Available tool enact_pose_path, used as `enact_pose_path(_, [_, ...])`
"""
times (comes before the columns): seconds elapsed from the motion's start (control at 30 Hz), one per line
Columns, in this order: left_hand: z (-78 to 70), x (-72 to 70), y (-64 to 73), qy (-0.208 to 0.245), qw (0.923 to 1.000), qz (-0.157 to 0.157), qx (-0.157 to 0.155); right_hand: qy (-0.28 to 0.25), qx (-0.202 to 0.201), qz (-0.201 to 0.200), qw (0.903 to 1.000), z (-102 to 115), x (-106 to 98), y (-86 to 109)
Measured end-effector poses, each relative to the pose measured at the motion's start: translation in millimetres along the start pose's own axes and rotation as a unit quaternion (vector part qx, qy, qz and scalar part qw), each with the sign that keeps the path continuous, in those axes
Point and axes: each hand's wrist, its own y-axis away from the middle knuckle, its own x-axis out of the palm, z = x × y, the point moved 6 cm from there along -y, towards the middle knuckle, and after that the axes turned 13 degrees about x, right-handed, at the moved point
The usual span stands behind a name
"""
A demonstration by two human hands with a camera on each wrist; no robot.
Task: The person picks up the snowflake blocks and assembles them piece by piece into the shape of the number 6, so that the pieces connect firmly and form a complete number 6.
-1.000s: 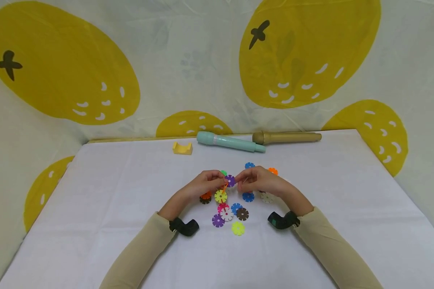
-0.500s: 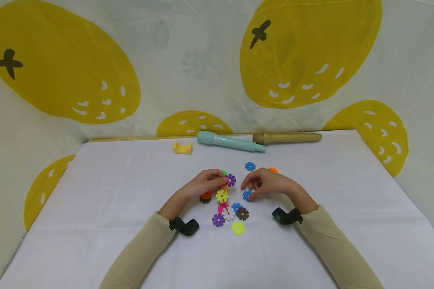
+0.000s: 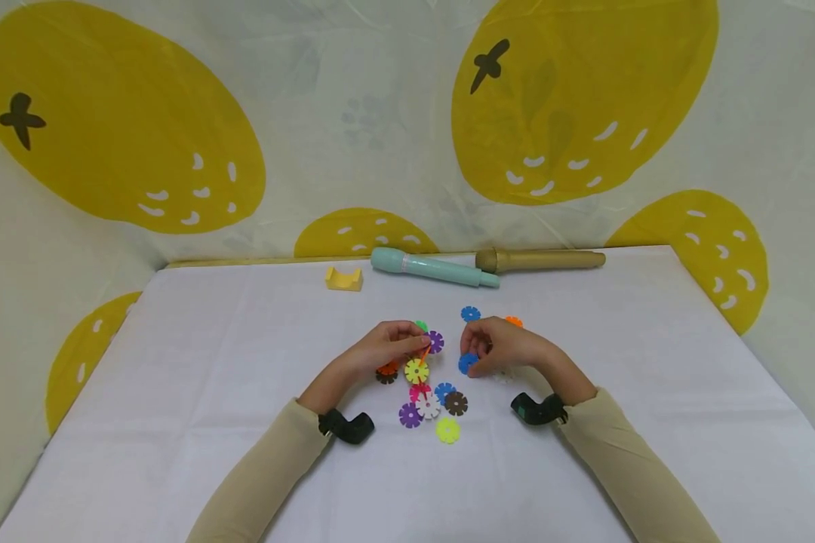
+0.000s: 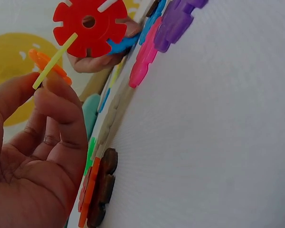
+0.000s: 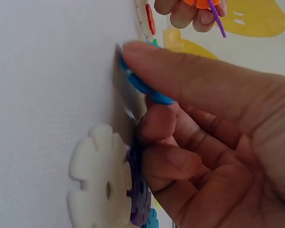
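My left hand [image 3: 389, 345] pinches a chain of linked notched plastic discs. A purple disc [image 3: 435, 342] is at its upper end, a yellow disc [image 3: 417, 371] hangs below, and a white disc [image 3: 428, 406] is lower down. In the left wrist view a red disc [image 4: 102, 35] and an orange disc [image 4: 54, 66] belong to this chain. To the right, my right hand [image 3: 508, 345] pinches a blue disc [image 3: 467, 364] between thumb and fingers. The right wrist view has this blue disc [image 5: 141, 84] tilted just off the cloth or touching it; I cannot tell which.
Loose discs lie around the hands: brown [image 3: 456, 403], yellow-green [image 3: 448, 431], purple [image 3: 410, 415], blue [image 3: 471, 313] and off-white [image 5: 97, 180]. Towards the back edge are a yellow holder [image 3: 343, 280], a teal microphone-shaped object [image 3: 435, 269] and a gold one [image 3: 543, 261].
My right hand has moved away from the purple disc, to the right and down, and has taken hold of a blue disc. My left hand stays nearly in place with the chain.
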Motion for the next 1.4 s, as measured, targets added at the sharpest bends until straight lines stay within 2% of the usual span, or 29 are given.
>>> enact_pose_path(0.4, [0.2,0.1,1.3,0.003,1.0,0.004,0.002,-0.056,-0.003,-0.047,0.9973,-1.0,-4.4,-3.1])
enact_pose_path(0.7, [0.2,1.9,0.8,0.008,0.9999,0.005,0.005,-0.107,-0.015,-0.083,0.9906,7.4,-9.7,-0.5])
enact_pose_path(0.93, [2.1,2.4,-0.3,0.013,0.9999,0.001,0.003,-0.115,-0.045,-0.087,0.9885,14.8,-7.1,1.0])
enact_pose_path(1.23, [1.1,3.3,-0.8,0.015,0.9999,-0.004,0.006,-0.122,-0.049,-0.109,0.9852,17.6,-5.8,1.5])
enact_pose_path(1.4, [-2.0,2.7,0.0,0.01,0.9997,-0.008,0.02,-0.123,-0.057,-0.116,0.9839,20.1,-7.0,2.7])
